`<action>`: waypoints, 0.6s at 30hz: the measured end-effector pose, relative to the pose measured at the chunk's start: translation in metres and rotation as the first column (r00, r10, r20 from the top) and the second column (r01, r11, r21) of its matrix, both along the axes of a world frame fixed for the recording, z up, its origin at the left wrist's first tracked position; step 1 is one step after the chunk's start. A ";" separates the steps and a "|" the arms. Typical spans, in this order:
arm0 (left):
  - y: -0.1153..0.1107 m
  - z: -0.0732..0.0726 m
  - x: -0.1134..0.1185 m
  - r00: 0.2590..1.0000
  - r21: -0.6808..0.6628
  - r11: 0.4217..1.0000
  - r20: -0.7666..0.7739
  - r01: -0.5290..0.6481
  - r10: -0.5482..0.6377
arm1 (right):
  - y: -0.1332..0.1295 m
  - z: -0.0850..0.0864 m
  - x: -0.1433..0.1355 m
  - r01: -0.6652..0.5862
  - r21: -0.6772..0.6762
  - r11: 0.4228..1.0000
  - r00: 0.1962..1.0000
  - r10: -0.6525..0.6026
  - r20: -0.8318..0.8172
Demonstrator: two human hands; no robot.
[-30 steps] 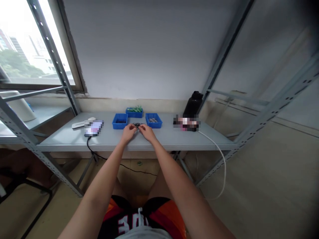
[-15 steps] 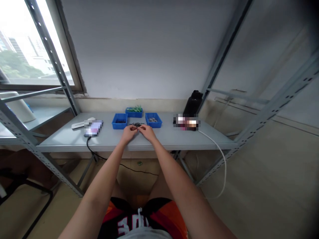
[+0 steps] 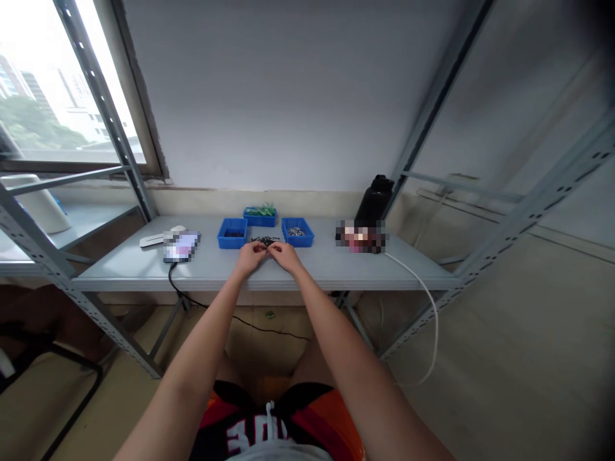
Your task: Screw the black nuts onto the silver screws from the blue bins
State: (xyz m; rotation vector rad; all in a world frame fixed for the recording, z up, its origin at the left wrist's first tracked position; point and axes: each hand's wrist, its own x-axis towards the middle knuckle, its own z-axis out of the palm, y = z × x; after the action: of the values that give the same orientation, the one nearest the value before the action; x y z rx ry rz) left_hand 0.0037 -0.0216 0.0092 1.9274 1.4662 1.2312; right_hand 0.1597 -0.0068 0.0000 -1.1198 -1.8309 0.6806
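Note:
My left hand (image 3: 251, 256) and my right hand (image 3: 285, 255) meet at the fingertips over the grey table, both closed in a pinch. What they hold is too small to make out. Just beyond the fingertips lies a small pile of dark and silvery pieces (image 3: 265, 241). Behind my left hand stands a blue bin (image 3: 232, 242) with dark contents. Another blue bin (image 3: 298, 241) with small metallic pieces is behind my right hand. Farther back, between these two, a third blue bin (image 3: 260, 221) holds green pieces.
On the left of the table (image 3: 327, 272) lie a blurred phone (image 3: 182, 247) with a black cable and a white object (image 3: 152, 240). A black bottle (image 3: 375, 200) and a blurred item (image 3: 360, 238) with a white cable are at the right. Metal shelf posts flank both sides.
The view has shifted very slightly. Both hands stay together at the pile, with no clear change in their grip.

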 end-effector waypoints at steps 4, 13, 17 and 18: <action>0.002 -0.001 -0.001 1.000 0.010 1.000 -0.009 0.013 -0.013 | 0.003 -0.003 0.000 0.003 -0.010 1.000 1.000 -0.003 -0.020; 0.002 -0.002 -0.001 0.999 0.001 0.999 0.007 0.041 -0.041 | 0.009 -0.007 0.001 0.023 -0.011 1.000 0.997 -0.024 -0.080; 0.003 -0.003 -0.001 1.000 -0.009 1.000 0.014 0.000 0.000 | 0.009 -0.008 0.001 0.041 -0.017 0.999 0.997 -0.042 -0.061; 0.003 -0.003 -0.001 1.000 -0.012 1.000 0.016 -0.007 0.008 | 0.009 -0.008 0.001 0.043 -0.014 0.999 0.997 -0.044 -0.057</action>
State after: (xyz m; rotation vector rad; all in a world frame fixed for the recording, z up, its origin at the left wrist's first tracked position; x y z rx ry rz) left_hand 0.0024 -0.0185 0.0059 1.9016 1.4709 1.2353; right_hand 0.1608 0.0026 -0.0078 -1.1345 -1.7513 0.6928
